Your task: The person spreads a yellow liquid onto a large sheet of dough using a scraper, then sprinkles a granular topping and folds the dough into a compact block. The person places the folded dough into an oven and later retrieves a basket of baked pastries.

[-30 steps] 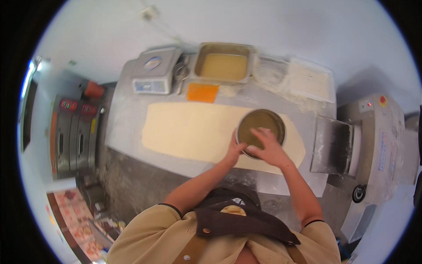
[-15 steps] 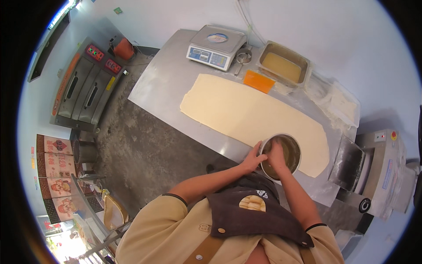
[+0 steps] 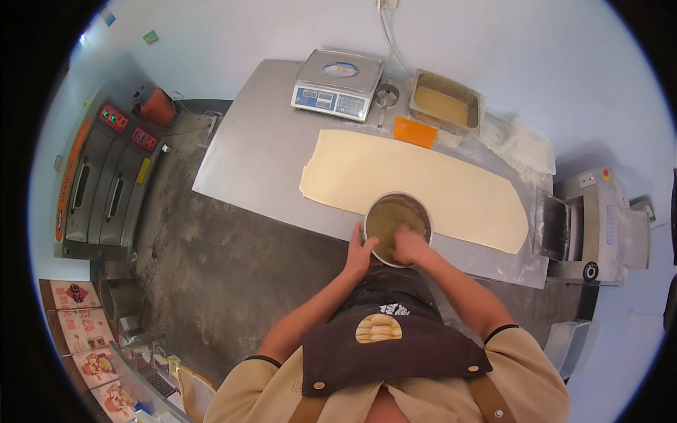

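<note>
A round metal bowl (image 3: 388, 211) with olive-yellow contents is held at the front edge of a rolled-out pale dough sheet (image 3: 437, 183). My left hand (image 3: 360, 250) grips its left side, thumb against the wall. My right hand (image 3: 410, 247) reaches inside from the right, its fingertips hidden in the contents. The dough lies long and flat on a steel table (image 3: 240, 141), behind and to the right of the bowl.
Along the back are a scale (image 3: 331, 95), metal strainer-like tool (image 3: 386, 97), orange scraper (image 3: 414, 132), pan of yellow liquid (image 3: 443, 102) and floury tray (image 3: 522, 151). A steel machine (image 3: 596, 211) adjoins the right end; a deck oven (image 3: 95, 190) stands left.
The bowl in my hands has moved leftward from the dough's right end toward its middle front. My right hand's fingers have dipped down into it. The camera view has swung about.
</note>
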The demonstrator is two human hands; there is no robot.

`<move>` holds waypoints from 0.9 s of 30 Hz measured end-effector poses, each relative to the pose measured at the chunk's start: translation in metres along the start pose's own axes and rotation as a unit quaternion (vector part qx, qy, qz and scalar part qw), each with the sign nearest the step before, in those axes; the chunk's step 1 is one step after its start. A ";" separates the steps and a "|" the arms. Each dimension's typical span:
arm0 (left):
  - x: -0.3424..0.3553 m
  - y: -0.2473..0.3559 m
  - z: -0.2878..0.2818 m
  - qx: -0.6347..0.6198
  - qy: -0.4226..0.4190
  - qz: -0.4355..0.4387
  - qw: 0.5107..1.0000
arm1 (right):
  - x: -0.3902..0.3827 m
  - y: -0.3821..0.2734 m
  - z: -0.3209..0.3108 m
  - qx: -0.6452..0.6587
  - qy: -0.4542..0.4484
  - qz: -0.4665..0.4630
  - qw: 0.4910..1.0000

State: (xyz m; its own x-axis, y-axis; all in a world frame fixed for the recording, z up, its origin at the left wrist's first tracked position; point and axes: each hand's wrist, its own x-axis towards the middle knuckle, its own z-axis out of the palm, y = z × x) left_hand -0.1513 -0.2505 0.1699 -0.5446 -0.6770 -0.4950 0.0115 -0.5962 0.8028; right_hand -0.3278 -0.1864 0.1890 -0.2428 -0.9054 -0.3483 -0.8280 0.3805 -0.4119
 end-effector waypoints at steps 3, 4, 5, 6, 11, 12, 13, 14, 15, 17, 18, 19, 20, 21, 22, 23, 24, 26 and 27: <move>0.008 0.004 -0.012 0.031 -0.022 0.007 0.999 | 0.028 -0.023 0.006 0.137 -0.158 -0.066 0.976; 0.002 0.024 -0.012 0.004 -0.022 -0.031 0.999 | 0.040 -0.041 -0.009 0.077 -0.119 -0.052 0.989; 0.013 0.023 -0.027 0.029 -0.022 0.026 0.999 | 0.055 -0.069 -0.031 0.015 -0.078 -0.049 0.996; 0.026 0.012 -0.045 0.056 -0.027 0.077 0.995 | 0.062 -0.086 -0.042 -0.044 -0.035 -0.040 0.998; 0.057 0.040 -0.075 0.047 -0.019 0.128 0.990 | 0.071 -0.078 -0.021 -0.028 0.023 0.030 0.999; 0.062 0.050 -0.076 0.064 -0.016 0.139 0.988 | 0.082 -0.079 -0.020 -0.012 -0.042 0.013 0.999; 0.066 0.059 -0.076 0.082 -0.014 0.149 0.985 | 0.094 -0.080 -0.019 0.004 -0.106 -0.004 0.994; 0.071 0.068 -0.075 0.100 -0.012 0.159 0.982 | 0.106 -0.081 -0.019 0.020 -0.170 -0.021 0.985; 0.074 0.072 -0.077 0.103 -0.013 0.165 0.981 | 0.111 -0.093 -0.031 0.061 -0.091 -0.060 0.992; 0.085 0.081 -0.077 0.112 -0.018 0.177 0.978 | 0.140 -0.080 -0.034 -0.035 0.080 -0.114 0.990; 0.090 0.083 -0.078 0.105 -0.013 0.174 0.979 | 0.149 -0.079 -0.040 -0.082 0.164 -0.137 0.973; 0.095 0.085 -0.079 0.099 -0.009 0.172 0.980 | 0.151 -0.074 -0.045 -0.012 0.099 -0.053 0.994; 0.098 0.087 -0.081 0.093 -0.005 0.169 0.981 | 0.146 -0.080 -0.041 0.019 0.019 -0.008 1.000; 0.108 0.089 -0.087 0.125 0.000 0.182 0.975 | 0.143 -0.090 -0.042 0.045 -0.057 0.031 0.997; 0.114 0.085 -0.090 0.155 0.000 0.190 0.970 | 0.140 -0.095 -0.041 0.071 -0.132 0.077 0.986; 0.120 0.082 -0.096 0.186 -0.001 0.197 0.963 | 0.150 -0.096 -0.031 0.120 -0.174 0.033 0.977; 0.129 0.085 -0.094 0.196 -0.020 0.183 0.963 | 0.166 -0.089 -0.021 0.184 -0.146 0.011 0.972; 0.142 0.091 -0.094 0.219 -0.062 0.152 0.962 | 0.194 -0.075 -0.004 0.308 -0.083 -0.033 0.947; 0.149 0.094 -0.097 0.166 -0.078 0.131 0.974 | 0.202 -0.079 -0.005 0.342 -0.020 0.007 0.939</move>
State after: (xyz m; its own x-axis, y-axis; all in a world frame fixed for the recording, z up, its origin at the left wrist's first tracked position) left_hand -0.1504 -0.4494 0.1398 -0.6804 -0.6981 -0.2227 -0.0899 -0.2221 0.9709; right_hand -0.3137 -0.4004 0.1552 -0.2200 -0.8971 -0.3831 -0.3032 0.4362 -0.8472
